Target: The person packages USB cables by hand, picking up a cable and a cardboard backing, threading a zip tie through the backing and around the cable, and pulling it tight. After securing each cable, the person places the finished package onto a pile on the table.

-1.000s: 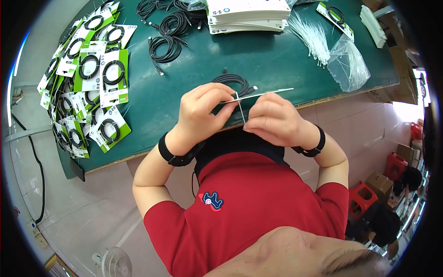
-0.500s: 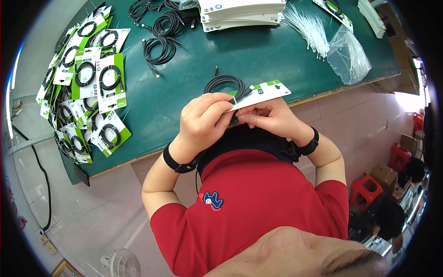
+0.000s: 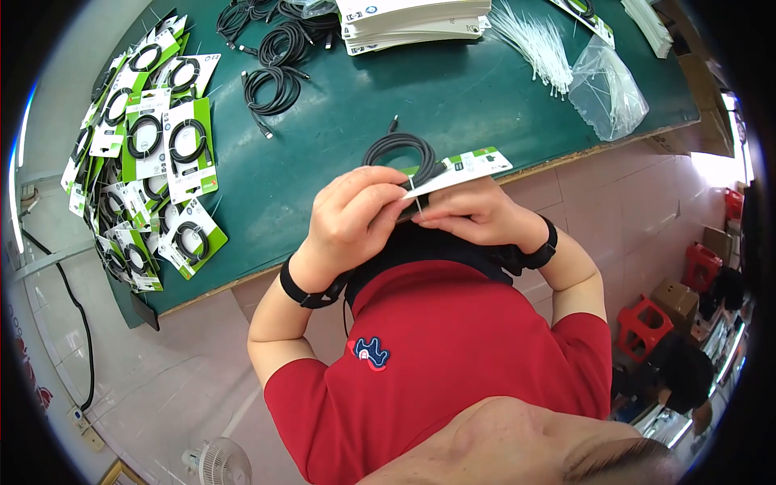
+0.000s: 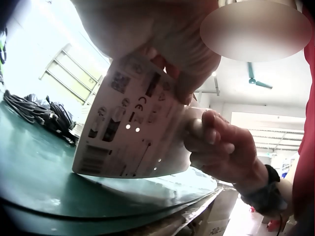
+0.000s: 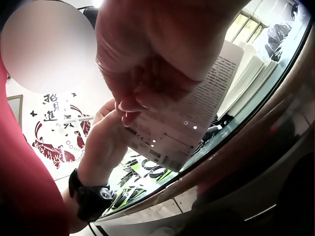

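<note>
My left hand (image 3: 356,212) grips one end of a white and green printed card (image 3: 469,167) together with a coiled black cable (image 3: 402,149) lying against its upper face. A thin white cable tie (image 3: 411,184) crosses the coil, and its tail comes down below the card's near edge. My right hand (image 3: 473,212) is under the card, its thumb and fingertips pinching at the tie's tail. The left wrist view has the card's printed back (image 4: 128,123) facing it, with small punched holes. Part of the coil is hidden behind the left fingers.
Carded cables (image 3: 145,137) lie heaped along the table's left. Loose coiled cables (image 3: 273,89), a stack of cards (image 3: 416,28), a bundle of white ties (image 3: 533,48) and a clear plastic bag (image 3: 608,93) are farther back. The table's near edge (image 3: 242,279) runs just by the hands.
The card has turned from edge-on to showing its green and white face. My right hand has shifted underneath it, and the coil now sits closer against the card.
</note>
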A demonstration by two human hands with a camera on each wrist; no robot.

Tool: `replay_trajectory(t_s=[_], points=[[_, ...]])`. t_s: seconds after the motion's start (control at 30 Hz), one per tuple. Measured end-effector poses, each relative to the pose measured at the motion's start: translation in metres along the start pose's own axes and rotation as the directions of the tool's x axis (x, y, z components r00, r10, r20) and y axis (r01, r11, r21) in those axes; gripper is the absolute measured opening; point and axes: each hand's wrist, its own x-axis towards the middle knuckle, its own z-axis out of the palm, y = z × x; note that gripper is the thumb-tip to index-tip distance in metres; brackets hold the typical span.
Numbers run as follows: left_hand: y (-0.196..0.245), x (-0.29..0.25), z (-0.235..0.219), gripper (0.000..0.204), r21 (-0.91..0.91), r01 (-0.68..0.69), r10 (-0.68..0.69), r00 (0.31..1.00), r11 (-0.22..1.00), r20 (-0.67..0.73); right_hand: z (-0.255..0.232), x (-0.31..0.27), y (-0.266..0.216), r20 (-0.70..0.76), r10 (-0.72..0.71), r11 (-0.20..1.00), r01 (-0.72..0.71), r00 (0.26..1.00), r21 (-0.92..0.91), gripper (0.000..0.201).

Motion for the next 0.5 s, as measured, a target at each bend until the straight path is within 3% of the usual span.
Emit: replay_trajectory(t_s=[0.07,0.17,0.33,0.47,0.5], points=[[0.004,-0.003,0.002,0.017,-0.031,0.015,-0.015,1.000,0.999,0.013,-0.003,-0.006,0.003,0.041,-0.052,0.996,0.054,0.998,-0.070,0.018],[0.009,-0.009,0.009,0.018,-0.012,-0.092,0.093,0.992,0.996,0.084,-0.002,-0.016,0.005,0.023,-0.169,0.939,0.168,0.985,-0.301,0.018],[0.018,-0.027,0.022,0.021,0.070,-0.140,0.131,0.984,0.988,0.121,-0.002,-0.027,-0.001,0.029,-0.161,0.885,0.157,0.987,-0.437,0.016],[0.020,-0.031,0.024,0.023,0.104,-0.131,0.119,0.986,0.986,0.121,-0.020,-0.041,-0.012,0.166,0.013,0.929,0.049,0.986,-0.367,0.016],[0.022,-0.034,0.025,0.023,0.092,-0.111,0.097,0.985,0.990,0.142,-0.034,-0.044,-0.023,0.344,0.248,0.942,-0.143,0.906,-0.302,0.016]])
